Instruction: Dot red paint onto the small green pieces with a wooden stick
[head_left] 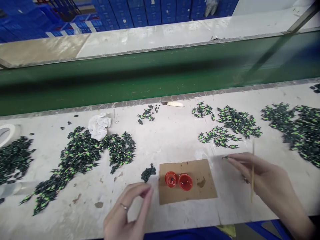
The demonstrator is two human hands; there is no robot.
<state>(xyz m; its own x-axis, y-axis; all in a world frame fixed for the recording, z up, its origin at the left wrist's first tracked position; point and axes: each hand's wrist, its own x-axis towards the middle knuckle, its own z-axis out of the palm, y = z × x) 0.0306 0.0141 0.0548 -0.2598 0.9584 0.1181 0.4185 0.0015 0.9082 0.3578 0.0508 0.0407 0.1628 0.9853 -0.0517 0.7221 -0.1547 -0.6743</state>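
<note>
My right hand (268, 180), right of the cardboard, pinches a small black-and-green beetle-like piece (225, 157) between thumb and forefinger. A thin wooden stick (252, 173) is also tucked in that hand, standing nearly upright. With thumb and forefinger tips together, my left hand (128, 210) hovers just below a little heap of small dark discs (148, 173); whatever it may hold is too small to tell. Between the hands, two red cups (171, 179) (185, 182) stand on a piece of brown cardboard (185, 196). A small dark bit shows inside the left cup.
Piles of black-and-green pieces (77, 153) lie left, with more groups (237, 121) and a large pile (305, 133) right. A crumpled white tissue (99, 126), a tape roll (8, 134) and a pale-handled knife (173, 104) lie about. Behind runs a green belt (150, 75).
</note>
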